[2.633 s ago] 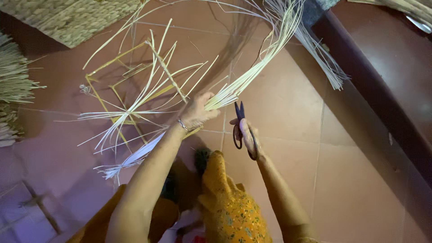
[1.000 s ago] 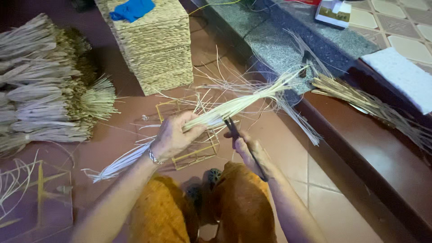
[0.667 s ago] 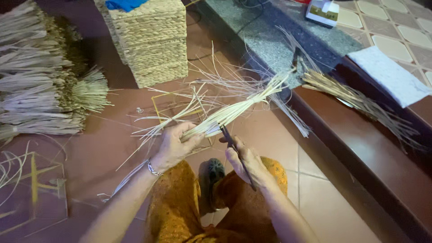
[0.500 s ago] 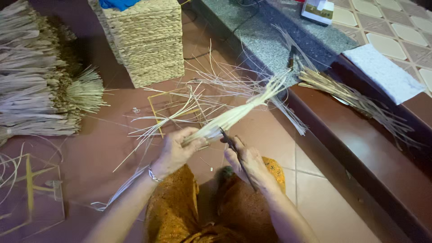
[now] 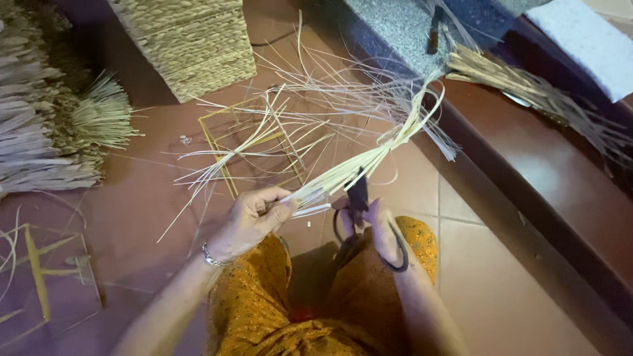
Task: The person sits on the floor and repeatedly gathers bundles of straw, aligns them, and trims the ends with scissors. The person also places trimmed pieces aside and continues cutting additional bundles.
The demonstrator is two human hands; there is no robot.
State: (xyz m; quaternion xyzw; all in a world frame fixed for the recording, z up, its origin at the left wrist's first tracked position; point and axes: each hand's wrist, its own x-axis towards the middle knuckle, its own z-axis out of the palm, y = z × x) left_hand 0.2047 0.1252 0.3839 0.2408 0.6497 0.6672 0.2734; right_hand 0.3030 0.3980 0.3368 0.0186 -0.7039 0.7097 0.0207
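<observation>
Over red floor tiles (image 5: 501,290), left hand (image 5: 254,221) pinches straw bundle (image 5: 369,158) steady so right hand (image 5: 382,227), fingers through black scissors (image 5: 356,211), can trim its ends.

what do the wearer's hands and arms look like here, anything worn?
Both forearms are bare, with no sleeves and no gloves in view. The left hand has a thin silver-coloured bracelet at the wrist. The right hand shows no band or watch. I can make out no rings. Below the arms is orange patterned clothing.

Orange patterned garment, bare forearms, thin silver bracelet (image 5: 210,256) at left wrist
</observation>
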